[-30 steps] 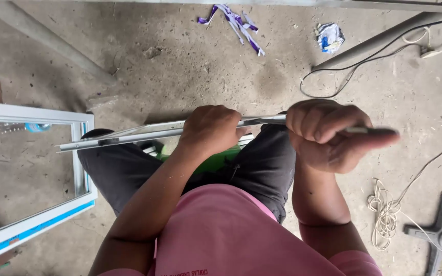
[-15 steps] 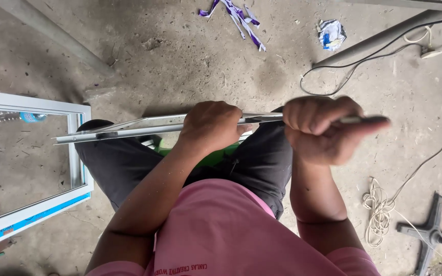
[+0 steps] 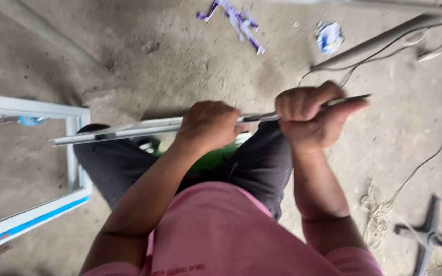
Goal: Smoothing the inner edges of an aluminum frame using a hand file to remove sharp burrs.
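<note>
Two hands (image 3: 262, 122) gripping metal strip (image 3: 129, 130), dusty concrete floor (image 3: 170, 61), white frame (image 3: 75, 153)

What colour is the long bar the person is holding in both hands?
The bar is silvery grey metal, seen in the head view, gripped by the left hand and right hand.

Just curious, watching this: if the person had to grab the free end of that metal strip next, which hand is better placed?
Probably the left hand: it grips the strip mid-length, next to the long free end. The right hand is fisted around the opposite end.
</note>
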